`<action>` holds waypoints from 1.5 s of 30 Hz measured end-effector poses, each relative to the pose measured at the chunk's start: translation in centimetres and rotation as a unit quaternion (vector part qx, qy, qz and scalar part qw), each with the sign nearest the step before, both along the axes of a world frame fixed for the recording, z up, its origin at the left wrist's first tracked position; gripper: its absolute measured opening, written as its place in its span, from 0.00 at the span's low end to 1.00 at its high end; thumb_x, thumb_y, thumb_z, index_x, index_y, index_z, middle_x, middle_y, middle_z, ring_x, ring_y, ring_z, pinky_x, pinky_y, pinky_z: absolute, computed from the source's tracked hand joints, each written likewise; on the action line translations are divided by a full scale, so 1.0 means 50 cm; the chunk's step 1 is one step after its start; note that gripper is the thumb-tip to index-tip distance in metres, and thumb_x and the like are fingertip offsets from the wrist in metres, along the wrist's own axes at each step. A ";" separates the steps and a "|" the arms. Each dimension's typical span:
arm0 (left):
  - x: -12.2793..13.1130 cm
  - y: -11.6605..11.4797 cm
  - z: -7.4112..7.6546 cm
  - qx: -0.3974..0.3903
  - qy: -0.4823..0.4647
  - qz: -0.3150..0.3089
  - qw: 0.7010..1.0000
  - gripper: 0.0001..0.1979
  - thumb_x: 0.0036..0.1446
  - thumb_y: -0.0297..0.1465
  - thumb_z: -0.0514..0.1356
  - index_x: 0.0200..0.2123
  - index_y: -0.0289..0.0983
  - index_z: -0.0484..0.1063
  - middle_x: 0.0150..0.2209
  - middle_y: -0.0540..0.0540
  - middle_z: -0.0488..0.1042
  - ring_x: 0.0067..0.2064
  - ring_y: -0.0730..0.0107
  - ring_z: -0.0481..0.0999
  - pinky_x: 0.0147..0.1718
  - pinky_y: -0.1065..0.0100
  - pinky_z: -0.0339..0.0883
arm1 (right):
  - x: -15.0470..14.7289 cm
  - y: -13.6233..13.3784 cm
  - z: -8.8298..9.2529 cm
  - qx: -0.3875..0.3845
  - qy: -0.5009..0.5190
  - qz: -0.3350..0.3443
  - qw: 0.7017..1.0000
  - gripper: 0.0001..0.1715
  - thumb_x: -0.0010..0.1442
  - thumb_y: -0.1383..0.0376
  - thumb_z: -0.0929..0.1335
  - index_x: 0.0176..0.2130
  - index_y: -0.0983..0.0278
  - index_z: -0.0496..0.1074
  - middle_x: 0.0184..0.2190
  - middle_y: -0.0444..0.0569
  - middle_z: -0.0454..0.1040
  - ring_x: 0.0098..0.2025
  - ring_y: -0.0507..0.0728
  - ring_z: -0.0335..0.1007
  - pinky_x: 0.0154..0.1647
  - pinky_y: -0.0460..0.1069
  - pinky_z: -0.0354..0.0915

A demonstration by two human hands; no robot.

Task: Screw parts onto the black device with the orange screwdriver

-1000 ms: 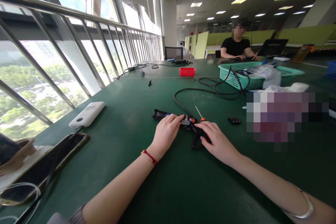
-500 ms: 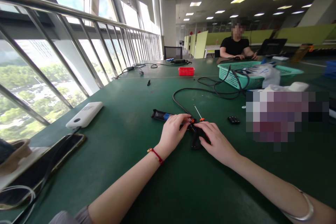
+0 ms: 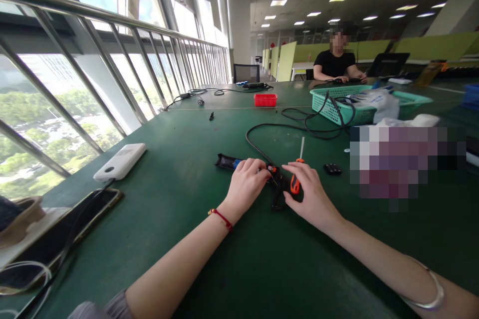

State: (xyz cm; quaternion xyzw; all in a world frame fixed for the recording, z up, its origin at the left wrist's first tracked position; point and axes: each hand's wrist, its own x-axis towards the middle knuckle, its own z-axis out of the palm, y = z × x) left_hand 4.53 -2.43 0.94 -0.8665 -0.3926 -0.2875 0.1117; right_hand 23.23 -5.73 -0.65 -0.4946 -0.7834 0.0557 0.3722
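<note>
Beneath the fingers of the left hand [image 3: 247,182]: the tool [image 3: 277,193], lying on the worktop [image 3: 187,154], its middle exposed. These fingers bend over that part; what they pinch is hidden from where I stand. Right hand [image 3: 315,195]: thumb and forefinger apart, the screwdriver [image 3: 295,185] between them, shaft pointing away; I cannot tell whether they grip it. Sound handling, in my judgement: steady the tool lightly, leave slack in the cord [image 3: 248,135] beyond the left fingers, and keep the screwdriver's tip off bare parts.
</note>
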 end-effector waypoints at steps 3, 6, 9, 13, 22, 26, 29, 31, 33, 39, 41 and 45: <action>-0.022 0.000 0.010 -0.002 0.004 -0.030 1.000 0.07 0.60 0.33 0.55 0.37 0.40 0.73 0.44 0.46 0.70 0.46 0.65 0.67 0.47 0.62 0.60 | 0.003 -0.005 0.012 0.044 0.035 -0.022 0.998 0.31 0.51 0.70 0.64 0.54 0.58 0.58 0.50 0.54 0.58 0.50 0.62 0.62 0.45 0.57 0.67; -0.062 0.011 0.017 -0.020 -0.010 -0.019 1.000 0.13 0.59 0.37 0.56 0.45 0.39 0.70 0.49 0.44 0.68 0.51 0.63 0.65 0.52 0.60 0.58 | 0.009 -0.019 0.026 0.096 0.054 -0.030 0.993 0.22 0.52 0.71 0.64 0.47 0.59 0.62 0.44 0.53 0.60 0.43 0.59 0.65 0.36 0.52 0.68; -0.103 0.034 0.011 -0.049 -0.009 0.023 0.998 0.26 0.55 0.42 0.58 0.55 0.38 0.62 0.55 0.42 0.65 0.57 0.59 0.61 0.59 0.54 0.49 | 0.015 -0.039 0.036 0.154 0.099 0.026 0.983 0.12 0.53 0.71 0.65 0.39 0.59 0.62 0.39 0.50 0.63 0.41 0.57 0.67 0.35 0.52 0.68; -0.125 0.057 -0.010 -0.089 0.016 0.032 0.995 0.31 0.56 0.43 0.57 0.60 0.38 0.55 0.57 0.42 0.63 0.60 0.59 0.57 0.62 0.51 0.39 | 0.018 -0.060 0.041 0.137 0.179 0.119 0.967 0.09 0.56 0.69 0.64 0.39 0.59 0.63 0.42 0.51 0.65 0.38 0.55 0.69 0.35 0.52 0.70; -0.117 0.057 -0.014 -0.101 0.018 0.036 0.994 0.25 0.56 0.42 0.57 0.55 0.39 0.61 0.52 0.44 0.67 0.57 0.61 0.61 0.62 0.52 0.43 | 0.005 -0.060 0.043 0.131 0.206 0.127 0.961 0.05 0.57 0.68 0.65 0.36 0.60 0.67 0.34 0.48 0.70 0.37 0.56 0.69 0.38 0.53 0.67; -0.119 0.059 -0.017 -0.100 0.016 0.035 0.994 0.25 0.56 0.42 0.57 0.55 0.39 0.61 0.52 0.44 0.67 0.57 0.60 0.61 0.62 0.52 0.43 | 0.007 -0.056 0.040 0.134 0.212 0.119 0.961 0.04 0.56 0.69 0.65 0.35 0.61 0.68 0.33 0.48 0.70 0.36 0.55 0.69 0.37 0.52 0.66; -0.120 0.059 -0.018 -0.099 0.019 0.037 0.994 0.25 0.56 0.43 0.57 0.55 0.39 0.61 0.52 0.44 0.67 0.57 0.60 0.61 0.62 0.52 0.43 | 0.008 -0.054 0.042 0.133 0.209 0.107 0.963 0.04 0.57 0.69 0.65 0.35 0.61 0.67 0.33 0.48 0.70 0.35 0.55 0.69 0.36 0.51 0.66; -0.119 0.059 -0.018 -0.099 0.021 0.038 0.994 0.25 0.56 0.42 0.57 0.54 0.39 0.61 0.52 0.44 0.67 0.57 0.60 0.61 0.62 0.52 0.43 | 0.009 -0.052 0.043 0.137 0.202 0.104 0.964 0.04 0.57 0.69 0.65 0.35 0.61 0.67 0.33 0.47 0.70 0.35 0.55 0.69 0.36 0.51 0.66; -0.119 0.058 -0.016 -0.099 0.021 0.039 0.994 0.25 0.56 0.42 0.57 0.55 0.39 0.61 0.52 0.44 0.67 0.57 0.60 0.61 0.62 0.52 0.43 | 0.009 -0.050 0.043 0.134 0.198 0.102 0.966 0.03 0.57 0.69 0.65 0.35 0.61 0.67 0.32 0.47 0.70 0.35 0.55 0.69 0.36 0.51 0.66; -0.117 0.057 -0.015 -0.104 0.022 0.041 0.993 0.25 0.56 0.42 0.57 0.54 0.39 0.61 0.52 0.44 0.67 0.57 0.60 0.61 0.62 0.52 0.44 | 0.010 -0.047 0.038 0.117 0.204 0.095 0.967 0.02 0.57 0.68 0.65 0.33 0.61 0.68 0.32 0.47 0.69 0.35 0.55 0.68 0.36 0.51 0.66; -0.117 0.057 -0.015 -0.103 0.021 0.040 0.994 0.24 0.56 0.42 0.57 0.54 0.39 0.61 0.52 0.44 0.67 0.57 0.59 0.61 0.62 0.52 0.44 | 0.011 -0.047 0.037 0.115 0.207 0.097 0.967 0.02 0.57 0.69 0.65 0.33 0.62 0.68 0.32 0.47 0.69 0.35 0.54 0.68 0.36 0.51 0.66; -0.117 0.057 -0.015 -0.104 0.018 0.040 0.994 0.25 0.56 0.42 0.57 0.54 0.39 0.61 0.52 0.44 0.67 0.57 0.59 0.61 0.62 0.51 0.44 | 0.012 -0.048 0.036 0.121 0.217 0.102 0.963 0.03 0.57 0.69 0.65 0.33 0.62 0.68 0.32 0.47 0.69 0.34 0.54 0.68 0.35 0.51 0.65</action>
